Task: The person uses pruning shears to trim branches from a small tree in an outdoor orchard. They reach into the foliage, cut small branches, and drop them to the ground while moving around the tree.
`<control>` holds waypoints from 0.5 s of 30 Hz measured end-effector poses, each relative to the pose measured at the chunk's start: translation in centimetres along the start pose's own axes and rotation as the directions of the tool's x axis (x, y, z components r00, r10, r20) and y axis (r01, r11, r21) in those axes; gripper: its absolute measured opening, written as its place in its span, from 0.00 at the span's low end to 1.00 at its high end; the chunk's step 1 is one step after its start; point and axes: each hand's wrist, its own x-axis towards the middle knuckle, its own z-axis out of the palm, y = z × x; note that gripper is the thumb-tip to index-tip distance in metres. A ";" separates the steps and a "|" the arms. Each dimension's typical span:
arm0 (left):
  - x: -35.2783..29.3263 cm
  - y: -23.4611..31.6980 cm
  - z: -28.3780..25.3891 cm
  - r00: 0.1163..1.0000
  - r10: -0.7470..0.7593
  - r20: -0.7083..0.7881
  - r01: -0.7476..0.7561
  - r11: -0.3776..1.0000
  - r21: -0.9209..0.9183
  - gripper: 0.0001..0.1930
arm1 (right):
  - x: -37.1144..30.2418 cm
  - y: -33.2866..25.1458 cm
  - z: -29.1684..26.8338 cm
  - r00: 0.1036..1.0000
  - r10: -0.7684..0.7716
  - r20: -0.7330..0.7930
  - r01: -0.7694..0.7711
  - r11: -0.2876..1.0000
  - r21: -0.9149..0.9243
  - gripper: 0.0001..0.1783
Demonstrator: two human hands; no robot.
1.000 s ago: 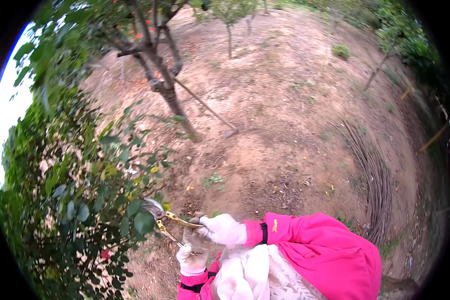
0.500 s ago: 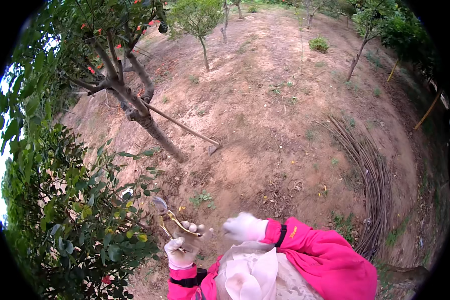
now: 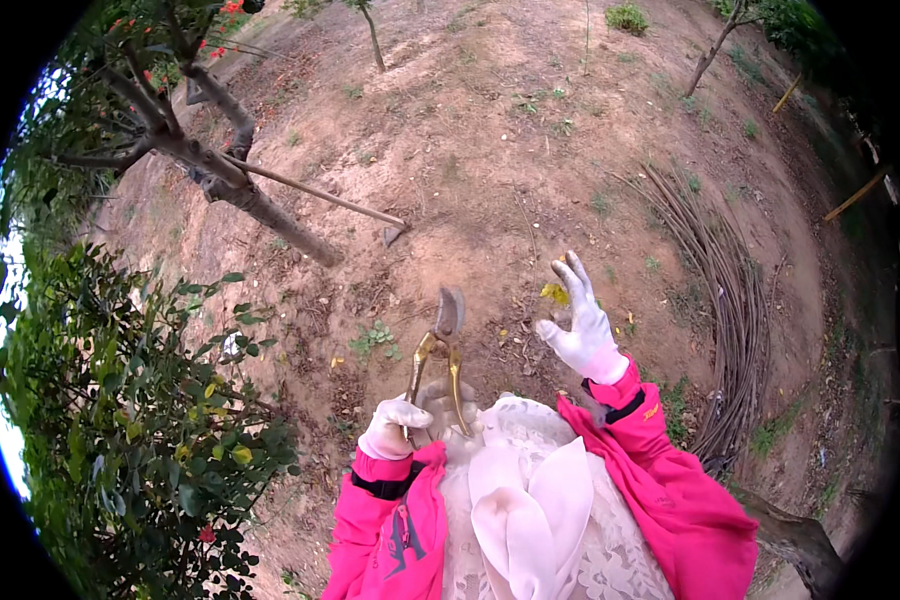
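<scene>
My left hand (image 3: 400, 425), in a pale dirt-stained glove, is closed on a pair of pruning shears (image 3: 423, 365) in front of my body. The shears have worn gold handles, spread apart, and a curved metal blade pointing away from me. Out to the right, my right hand (image 3: 585, 335), in the same kind of glove, is raised with thumb and fingers apart. A yellow leaf (image 3: 555, 293) shows beside its fingers; whether it touches them I cannot tell. The leafy bush (image 3: 190, 430) stands left of my left hand.
A tree (image 3: 260, 215) leans at the upper left, with a long-handled hoe (image 3: 315, 190) resting against it. A long pile of cut branches (image 3: 735, 320) lies at the right. A thick trunk (image 3: 795, 540) shows at the lower right. Bare soil (image 3: 470, 200) slopes ahead.
My right hand has swung outward to the right and its fingers have spread. The shears have come upright and closer to my middle. The view has tipped downward, and the yellow leaf has appeared.
</scene>
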 end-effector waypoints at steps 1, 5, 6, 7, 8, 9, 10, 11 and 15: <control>0.7 0.0 0.3 0.999 -0.030 -0.013 0.030 0.999 0.026 0.37 | 0.2 0.7 -0.3 0.999 0.038 0.001 -0.038 0.998 0.058 0.30; 3.3 1.7 0.6 0.981 -0.182 -0.069 0.189 0.976 0.109 0.38 | -1.1 5.3 0.6 0.884 0.437 0.168 -0.466 0.792 0.394 0.18; 4.2 2.1 0.3 0.975 -0.211 -0.073 0.219 0.965 0.147 0.37 | -1.5 5.8 0.3 0.874 0.477 0.092 -0.466 0.771 0.434 0.16; 4.9 2.7 -0.5 0.956 -0.291 -0.036 0.293 0.941 0.168 0.37 | -0.9 4.2 -0.4 0.827 0.552 0.111 -0.525 0.684 0.507 0.18; 5.6 3.2 0.6 0.959 -0.281 -0.034 0.282 0.941 0.187 0.38 | -0.8 5.7 0.7 0.940 0.340 -0.023 -0.276 0.798 0.535 0.25; 6.6 3.9 1.2 0.952 -0.305 0.008 0.299 0.938 0.177 0.38 | -0.4 5.9 0.0 0.960 0.266 0.086 -0.279 0.914 0.295 0.33; 7.3 4.2 0.4 0.974 -0.228 -0.003 0.219 0.931 0.291 0.41 | 0.6 6.2 0.0 0.972 0.203 0.119 -0.218 0.967 0.135 0.36; 8.5 5.1 -0.3 0.966 -0.255 0.037 0.236 0.934 0.269 0.39 | 1.6 5.8 -0.3 0.935 0.281 0.217 -0.338 0.892 0.300 0.37; 15.1 8.6 -0.5 0.936 -0.252 0.245 0.240 0.968 0.078 0.36 | 4.3 6.2 -1.9 0.882 0.233 0.409 -0.427 0.761 0.488 0.38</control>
